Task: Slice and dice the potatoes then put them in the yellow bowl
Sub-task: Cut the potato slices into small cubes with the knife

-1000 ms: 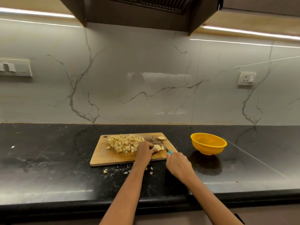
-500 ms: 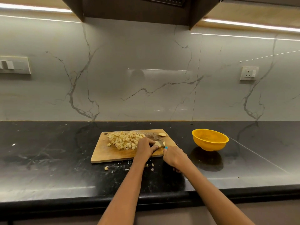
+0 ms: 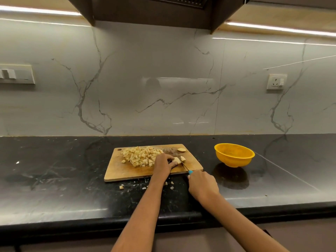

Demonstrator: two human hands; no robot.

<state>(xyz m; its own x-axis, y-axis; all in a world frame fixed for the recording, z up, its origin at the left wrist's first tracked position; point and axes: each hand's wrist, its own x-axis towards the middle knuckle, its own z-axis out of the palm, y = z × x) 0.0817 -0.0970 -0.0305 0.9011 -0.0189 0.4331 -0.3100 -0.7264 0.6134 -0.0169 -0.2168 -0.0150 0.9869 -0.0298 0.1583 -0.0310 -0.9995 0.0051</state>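
A wooden cutting board [image 3: 125, 171] lies on the black counter, with a heap of diced potato [image 3: 141, 155] on its far left part. My left hand [image 3: 162, 165] presses a pale potato piece [image 3: 176, 160] down near the board's right side. My right hand [image 3: 203, 185] grips a knife with a blue handle [image 3: 190, 172]; its thin blade runs up to the potato piece, beside a small cut chunk [image 3: 183, 158]. One round potato slice [image 3: 181, 149] rests at the board's far right corner. The yellow bowl [image 3: 234, 157] stands to the right of the board and looks empty.
Several stray potato bits [image 3: 121, 187] lie on the counter in front of the board. The counter's front edge [image 3: 91, 218] runs below my arms. A marble wall with a socket [image 3: 276, 81] and a switch plate [image 3: 16, 74] rises behind.
My right hand has drawn back toward me and to the right, pulling the knife along the potato piece. The left hand stays on the potato.
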